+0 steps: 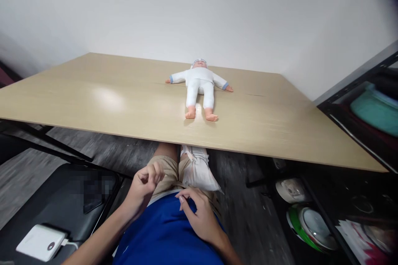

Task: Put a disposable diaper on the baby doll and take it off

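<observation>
Both hands sit below the table [124, 103] edge at the lap, left hand [143, 186] loosely curled and empty, right hand [199, 215] flat beside a white bundle [197, 172], doll [200, 87] on the table well apart.

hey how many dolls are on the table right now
1. A single doll in white clothes lies on its back on the wooden table, toward the far edge, arms spread. Both hands are below the table.
</observation>
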Demonstrator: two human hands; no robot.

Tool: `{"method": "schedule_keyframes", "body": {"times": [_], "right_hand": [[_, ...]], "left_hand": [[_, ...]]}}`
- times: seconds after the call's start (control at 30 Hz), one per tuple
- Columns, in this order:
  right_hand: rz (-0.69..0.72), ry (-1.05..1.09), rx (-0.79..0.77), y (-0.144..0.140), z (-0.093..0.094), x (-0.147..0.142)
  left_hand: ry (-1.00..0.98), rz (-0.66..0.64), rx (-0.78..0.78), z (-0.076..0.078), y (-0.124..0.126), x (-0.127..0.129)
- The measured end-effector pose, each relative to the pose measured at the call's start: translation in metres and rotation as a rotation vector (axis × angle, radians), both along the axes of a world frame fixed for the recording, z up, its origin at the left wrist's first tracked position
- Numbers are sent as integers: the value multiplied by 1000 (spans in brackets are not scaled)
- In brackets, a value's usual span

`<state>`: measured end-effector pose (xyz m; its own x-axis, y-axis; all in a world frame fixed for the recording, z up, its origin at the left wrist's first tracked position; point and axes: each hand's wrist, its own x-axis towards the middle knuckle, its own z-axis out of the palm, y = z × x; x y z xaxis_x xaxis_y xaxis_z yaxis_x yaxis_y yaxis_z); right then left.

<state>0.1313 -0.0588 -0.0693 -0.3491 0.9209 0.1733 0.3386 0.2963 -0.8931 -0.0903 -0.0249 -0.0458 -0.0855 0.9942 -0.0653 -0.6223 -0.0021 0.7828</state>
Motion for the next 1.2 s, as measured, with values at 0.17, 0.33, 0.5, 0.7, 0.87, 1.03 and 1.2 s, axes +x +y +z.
{"method": "schedule_keyframes", "body": {"times": [0.17,0.33,0.5,0.7,0.87,1.03,1.2], "right_hand": [[-32,60,37,14,24,-7],[-115,69,237,22,57,-23],[-206,72,468,22,84,-36],[-273,66,611,27,98,-41],[-289,94,637,29,104,-47],[-326,81,706,27,111,-48],[-348,54,737,23,117,-46]], "left_hand": [[-129,130,-226,-29,8,9],[-213,109,-281,-16,-4,22],[-243,72,-355,20,-15,37],[-268,73,-324,41,-27,48],[-272,115,-335,45,-30,52],[-280,113,-404,57,-33,59],[-283,65,-385,68,-36,64]]}}
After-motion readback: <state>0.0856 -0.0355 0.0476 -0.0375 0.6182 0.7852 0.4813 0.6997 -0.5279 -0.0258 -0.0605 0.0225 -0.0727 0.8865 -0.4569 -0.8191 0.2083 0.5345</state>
